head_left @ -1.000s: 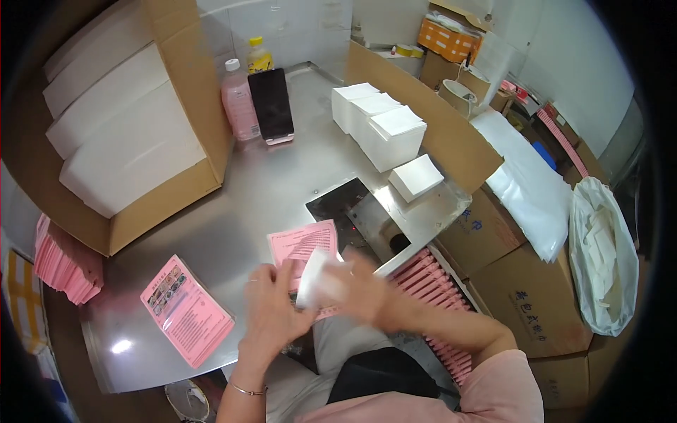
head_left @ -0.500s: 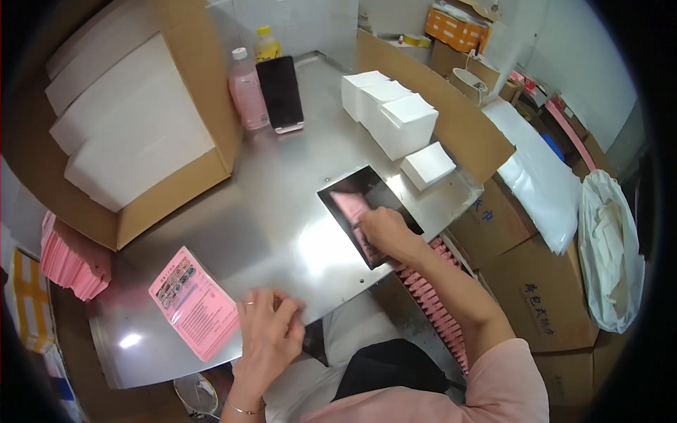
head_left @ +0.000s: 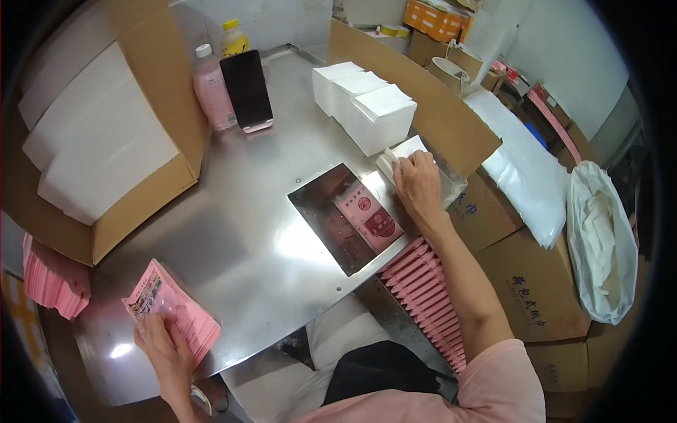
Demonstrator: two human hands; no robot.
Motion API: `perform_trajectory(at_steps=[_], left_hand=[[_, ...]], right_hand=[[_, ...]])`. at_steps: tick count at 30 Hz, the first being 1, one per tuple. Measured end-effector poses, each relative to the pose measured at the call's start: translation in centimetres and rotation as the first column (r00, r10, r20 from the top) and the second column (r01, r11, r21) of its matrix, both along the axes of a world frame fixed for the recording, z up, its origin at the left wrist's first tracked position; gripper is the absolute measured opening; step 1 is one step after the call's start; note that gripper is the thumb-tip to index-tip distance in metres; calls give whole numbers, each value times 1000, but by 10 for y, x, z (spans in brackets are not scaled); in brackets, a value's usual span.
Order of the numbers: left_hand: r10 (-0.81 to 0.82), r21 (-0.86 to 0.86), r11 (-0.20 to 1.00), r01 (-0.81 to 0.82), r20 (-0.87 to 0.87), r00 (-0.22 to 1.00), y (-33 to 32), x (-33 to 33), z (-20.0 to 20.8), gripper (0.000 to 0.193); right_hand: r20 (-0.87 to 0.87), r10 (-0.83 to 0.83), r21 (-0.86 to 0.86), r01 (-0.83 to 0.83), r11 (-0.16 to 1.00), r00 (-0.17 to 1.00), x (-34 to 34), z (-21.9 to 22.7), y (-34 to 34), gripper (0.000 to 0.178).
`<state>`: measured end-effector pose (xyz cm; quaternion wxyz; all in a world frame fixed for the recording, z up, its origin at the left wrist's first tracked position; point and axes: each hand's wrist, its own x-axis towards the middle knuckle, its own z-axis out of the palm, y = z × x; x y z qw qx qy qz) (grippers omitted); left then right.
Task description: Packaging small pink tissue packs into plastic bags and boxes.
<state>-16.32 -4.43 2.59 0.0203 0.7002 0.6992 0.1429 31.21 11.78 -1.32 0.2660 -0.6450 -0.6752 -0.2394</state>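
On the left of the steel table lies a stack of pink printed bags [head_left: 187,310]. My left hand [head_left: 166,345] rests over its near left side, fingers closed on the top bag, whose far left corner sticks out past the rest. At the right, my right hand [head_left: 421,185] grips a low stack of folded white tissues [head_left: 407,148] from above, with my fingertips over its edge. Between my hands, a dark rectangular opening [head_left: 317,204] in the tabletop has a pink printed packet [head_left: 368,218] lying at its right side.
Taller white tissue stacks [head_left: 367,106] stand beyond my right hand, along a cardboard flap [head_left: 416,92]. A phone on a stand [head_left: 247,92] and two bottles are at the back. An open carton [head_left: 144,211] holds white stacks at left. Pink packets [head_left: 423,296] line up below the table's right edge.
My right hand has left the opening and moved up right onto the low tissue stack. My left hand has moved left from the table edge onto the pink bags. The view has shifted slightly.
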Motion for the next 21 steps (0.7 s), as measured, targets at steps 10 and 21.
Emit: perform_trajectory(at_steps=[10, 21], left_hand=[[-381, 303, 883, 358, 18, 924, 44, 142, -29, 16], [-520, 311, 829, 465, 121, 845, 43, 157, -33, 17]], right_hand=[[-92, 108, -26, -111, 994, 990, 6, 6, 0, 14], [-142, 97, 123, -80, 989, 985, 15, -1, 1, 20]])
